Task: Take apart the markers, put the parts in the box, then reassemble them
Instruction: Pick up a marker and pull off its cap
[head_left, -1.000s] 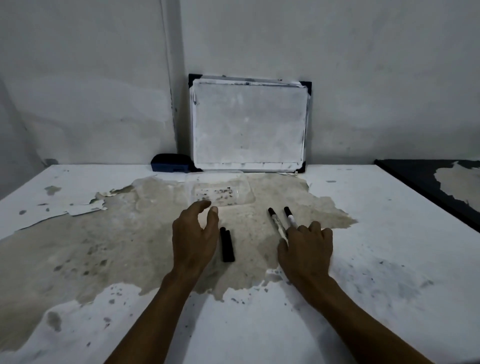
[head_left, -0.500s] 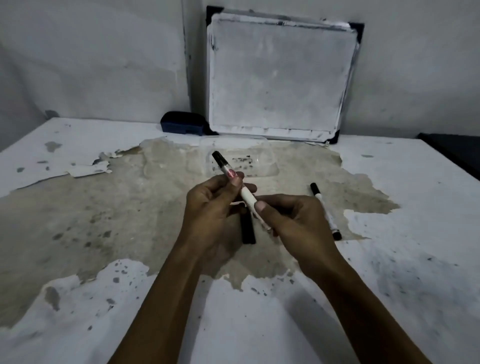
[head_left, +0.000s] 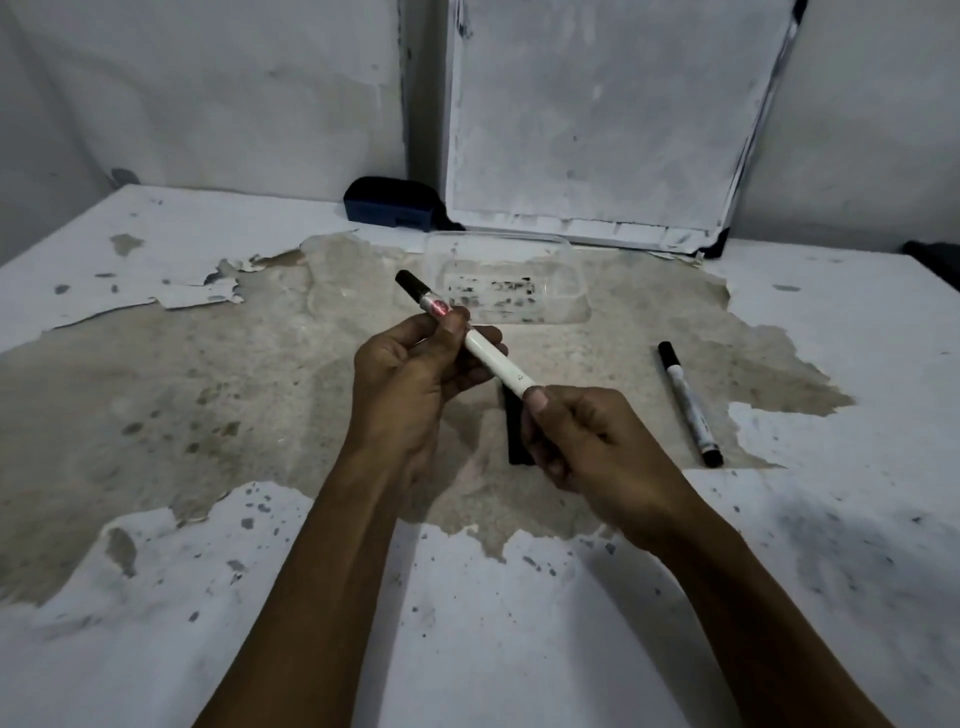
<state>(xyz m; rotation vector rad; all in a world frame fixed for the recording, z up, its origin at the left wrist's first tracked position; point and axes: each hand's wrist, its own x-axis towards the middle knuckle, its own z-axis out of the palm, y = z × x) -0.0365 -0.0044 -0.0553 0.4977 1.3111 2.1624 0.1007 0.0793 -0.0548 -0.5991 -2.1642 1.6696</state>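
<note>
A white marker with a black end is held above the table by both hands. My left hand grips its upper part near the black end, and my right hand grips its lower end, which is hidden in the fingers. A second white marker lies on the table to the right. Black caps lie on the table below the hands, partly hidden. A clear plastic box stands just beyond the hands.
A whiteboard leans on the wall at the back. A dark blue eraser sits to its left. The table has peeling white paint. A dark object is at the right edge.
My right hand lifted one marker off the table and both hands now hold it between them. The camera has moved closer and lower toward the table.
</note>
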